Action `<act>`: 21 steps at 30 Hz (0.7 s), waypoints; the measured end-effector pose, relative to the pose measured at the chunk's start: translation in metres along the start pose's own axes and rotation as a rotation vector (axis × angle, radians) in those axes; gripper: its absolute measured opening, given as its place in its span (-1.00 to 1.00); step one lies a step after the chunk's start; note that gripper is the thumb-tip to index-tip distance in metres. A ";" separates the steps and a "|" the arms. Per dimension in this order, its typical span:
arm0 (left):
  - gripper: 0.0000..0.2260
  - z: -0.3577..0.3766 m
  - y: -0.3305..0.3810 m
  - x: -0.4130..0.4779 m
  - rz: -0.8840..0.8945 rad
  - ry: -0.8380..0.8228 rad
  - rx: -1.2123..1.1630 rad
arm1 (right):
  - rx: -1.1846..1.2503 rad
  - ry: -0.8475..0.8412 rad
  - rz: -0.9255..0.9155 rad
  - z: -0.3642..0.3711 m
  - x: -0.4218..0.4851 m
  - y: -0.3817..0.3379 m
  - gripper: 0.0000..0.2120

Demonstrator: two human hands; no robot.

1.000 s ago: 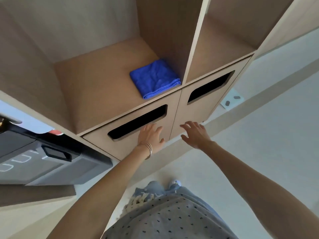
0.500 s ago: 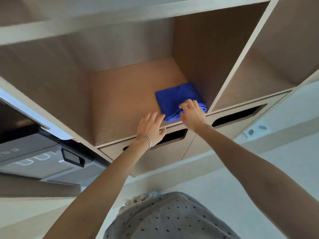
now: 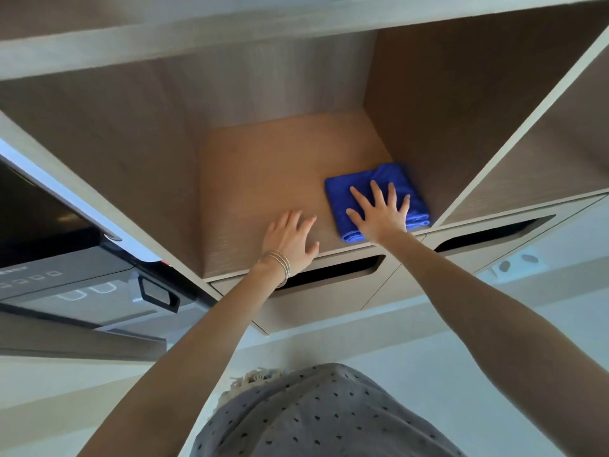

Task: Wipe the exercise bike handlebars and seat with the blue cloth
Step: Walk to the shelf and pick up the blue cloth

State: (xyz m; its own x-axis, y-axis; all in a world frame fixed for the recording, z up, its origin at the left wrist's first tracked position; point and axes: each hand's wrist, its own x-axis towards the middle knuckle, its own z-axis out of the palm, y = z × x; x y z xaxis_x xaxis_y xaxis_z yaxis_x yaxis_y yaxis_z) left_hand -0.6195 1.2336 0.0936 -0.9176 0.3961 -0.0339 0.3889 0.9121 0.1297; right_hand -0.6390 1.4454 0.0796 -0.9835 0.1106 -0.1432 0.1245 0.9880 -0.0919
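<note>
Here right hand (image 3: 382,214) lies flat, fingers spread, on blue cloth (image 3: 405,189).

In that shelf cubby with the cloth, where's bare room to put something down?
Bare board runs from the cubby's left wall to the blue cloth and back to the rear wall. The front right corner is crowded: the right hand lies flat on the folded cloth by the divider, the left hand beside it.

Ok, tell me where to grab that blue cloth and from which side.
Pinch the blue cloth at its stacked folded edge nearest the shelf's front lip, coming from the open front. The right hand already lies flat on top; the divider wall blocks the right side.
</note>
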 end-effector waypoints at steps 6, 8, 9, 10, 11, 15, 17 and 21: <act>-0.49 0.006 -0.018 -0.003 -0.004 0.019 0.008 | -0.020 0.010 -0.182 0.007 -0.014 -0.004 -0.39; -0.49 0.010 -0.020 -0.006 -0.001 0.025 0.007 | -0.010 0.003 -0.151 0.004 -0.008 -0.005 -0.36; -0.49 0.011 -0.021 -0.008 0.003 0.026 0.006 | -0.007 0.020 -0.132 0.004 -0.006 -0.007 -0.36; -0.49 0.012 -0.021 -0.008 0.009 0.027 0.003 | -0.011 0.050 -0.119 0.003 -0.005 -0.011 -0.37; -0.49 0.011 -0.020 -0.009 0.017 0.029 0.000 | -0.022 0.087 -0.114 0.003 -0.004 -0.014 -0.39; -0.50 0.010 -0.019 -0.008 0.059 0.018 0.000 | -0.062 0.204 -0.109 0.004 -0.008 -0.019 -0.51; -0.50 0.010 -0.021 -0.008 0.068 0.021 -0.004 | -0.067 0.256 -0.103 0.003 -0.012 -0.021 -0.57; -0.50 0.011 -0.025 -0.009 0.086 0.033 -0.004 | -0.126 0.315 -0.110 0.002 -0.023 -0.027 -0.63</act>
State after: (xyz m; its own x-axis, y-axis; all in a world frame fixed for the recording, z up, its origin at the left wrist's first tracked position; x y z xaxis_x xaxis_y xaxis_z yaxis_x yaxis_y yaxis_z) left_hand -0.6196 1.2086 0.0799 -0.8829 0.4694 0.0104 0.4663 0.8743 0.1346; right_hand -0.6199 1.4158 0.0836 -0.9847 0.0111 0.1738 0.0174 0.9992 0.0351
